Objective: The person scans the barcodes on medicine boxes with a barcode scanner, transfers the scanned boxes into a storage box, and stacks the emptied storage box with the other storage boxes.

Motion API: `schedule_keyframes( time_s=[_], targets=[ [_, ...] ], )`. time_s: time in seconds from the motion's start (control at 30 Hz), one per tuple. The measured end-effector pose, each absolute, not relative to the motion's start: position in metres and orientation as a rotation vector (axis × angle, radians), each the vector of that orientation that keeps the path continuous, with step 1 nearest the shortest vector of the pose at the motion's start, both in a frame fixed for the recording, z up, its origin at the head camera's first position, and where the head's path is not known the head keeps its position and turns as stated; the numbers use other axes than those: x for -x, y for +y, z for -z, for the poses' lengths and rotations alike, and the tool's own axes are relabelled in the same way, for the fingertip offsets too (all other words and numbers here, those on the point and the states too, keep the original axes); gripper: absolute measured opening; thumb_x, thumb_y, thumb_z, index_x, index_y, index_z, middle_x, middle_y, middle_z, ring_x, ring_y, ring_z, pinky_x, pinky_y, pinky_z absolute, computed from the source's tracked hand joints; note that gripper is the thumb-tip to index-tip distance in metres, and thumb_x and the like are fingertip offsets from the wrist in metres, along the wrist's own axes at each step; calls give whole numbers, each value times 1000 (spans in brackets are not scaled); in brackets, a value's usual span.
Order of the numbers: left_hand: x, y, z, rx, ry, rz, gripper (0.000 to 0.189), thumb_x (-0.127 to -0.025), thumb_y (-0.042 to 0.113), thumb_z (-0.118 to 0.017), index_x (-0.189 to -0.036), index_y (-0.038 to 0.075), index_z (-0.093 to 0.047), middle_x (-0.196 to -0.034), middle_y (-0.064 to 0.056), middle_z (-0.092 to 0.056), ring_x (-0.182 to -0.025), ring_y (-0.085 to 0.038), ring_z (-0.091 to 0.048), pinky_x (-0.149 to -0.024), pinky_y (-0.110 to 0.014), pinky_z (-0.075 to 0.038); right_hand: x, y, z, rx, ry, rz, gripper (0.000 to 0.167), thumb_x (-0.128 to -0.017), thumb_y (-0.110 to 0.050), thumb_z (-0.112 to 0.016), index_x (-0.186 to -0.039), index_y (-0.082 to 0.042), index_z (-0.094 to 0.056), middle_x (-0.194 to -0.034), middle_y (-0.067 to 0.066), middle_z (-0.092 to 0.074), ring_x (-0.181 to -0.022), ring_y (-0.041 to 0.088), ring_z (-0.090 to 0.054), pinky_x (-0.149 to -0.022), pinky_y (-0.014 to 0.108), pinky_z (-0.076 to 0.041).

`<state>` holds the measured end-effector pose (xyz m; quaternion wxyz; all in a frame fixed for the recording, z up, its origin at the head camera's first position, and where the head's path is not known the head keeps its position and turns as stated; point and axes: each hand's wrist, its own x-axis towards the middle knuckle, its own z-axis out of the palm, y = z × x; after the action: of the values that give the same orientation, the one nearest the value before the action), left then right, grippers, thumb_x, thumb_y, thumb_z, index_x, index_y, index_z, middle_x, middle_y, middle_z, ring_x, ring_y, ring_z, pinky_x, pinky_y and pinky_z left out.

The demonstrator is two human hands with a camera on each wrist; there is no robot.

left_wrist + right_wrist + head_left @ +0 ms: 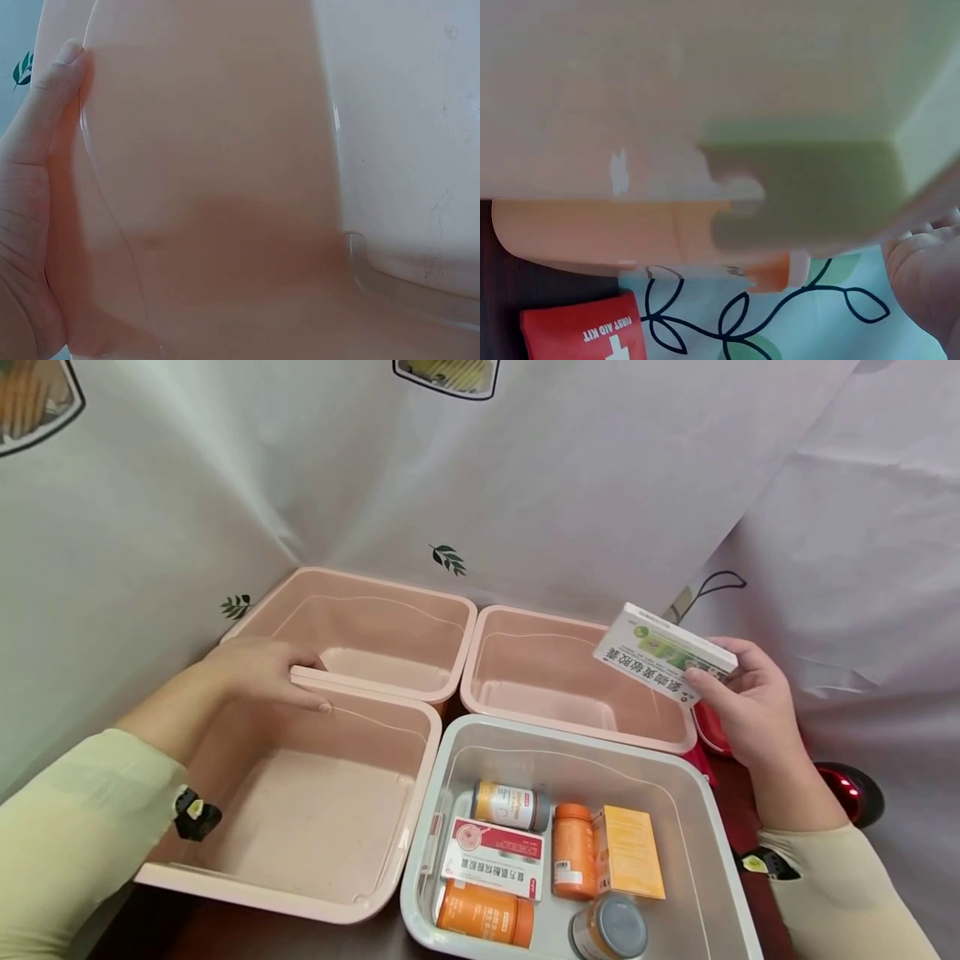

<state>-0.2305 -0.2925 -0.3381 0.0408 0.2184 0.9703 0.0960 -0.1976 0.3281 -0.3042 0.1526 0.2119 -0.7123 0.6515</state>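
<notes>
My left hand (266, 672) grips the back rim of the front-left pink bin (322, 793), its thumb on the inner wall in the left wrist view. That bin has nothing in it. My right hand (757, 710) holds a white and green medicine box (663, 652), tilted, above the right end of the back-right pink bin (547, 677). Below, the pale grey bin (570, 735) contains orange bottles (573, 852), grey-lidded bottles (611, 927), a red and white medicine box (495, 857) and a yellow box (630, 852).
Another pink bin (367, 610) stands at the back left, against a white patterned cloth (562, 485). A red first aid kit (585, 326) lies beside the bins in the right wrist view. A dark round object (851, 793) with red lights sits at the far right.
</notes>
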Motion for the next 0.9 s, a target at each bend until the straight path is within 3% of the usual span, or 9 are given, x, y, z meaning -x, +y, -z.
schedule_keyframes(
  time_s=[0.17,0.27,0.73,0.9],
  targets=[
    [230,-292,337,-662,2974,-298,62,-79,69,-83,-118,21,-79,-96,10,-73,-85,-13,-65,-79,-45,-51,194,332,306,-649,-2219,-1762,61,-100,11,-60,-157,-5,-46,-149,4,-61,-131,12,-60,-96,17,-51],
    [230,-292,337,-663,2976,-298,62,-79,69,-83,-117,21,-79,-97,10,-73,-85,-12,-66,-79,-45,-51,191,335,307,-650,-2316,-1658,68,-99,8,-62,-162,-9,-42,-158,4,-54,-139,10,-54,-98,14,-48],
    [231,-295,337,-649,2984,-292,62,-79,69,-84,-117,20,-79,-97,9,-74,-85,-13,-66,-79,-45,-51,170,333,311,-786,-2470,-1412,70,-91,18,-68,-155,-1,-47,-153,10,-54,-135,15,-55,-103,16,-46],
    [232,-297,338,-645,2985,-286,62,-79,69,-83,-118,20,-78,-97,9,-74,-85,-13,-66,-79,-46,-51,158,326,313,-841,-2596,-1218,68,-88,13,-77,-150,-6,-56,-149,1,-57,-131,6,-56,-103,14,-43]
  ],
)
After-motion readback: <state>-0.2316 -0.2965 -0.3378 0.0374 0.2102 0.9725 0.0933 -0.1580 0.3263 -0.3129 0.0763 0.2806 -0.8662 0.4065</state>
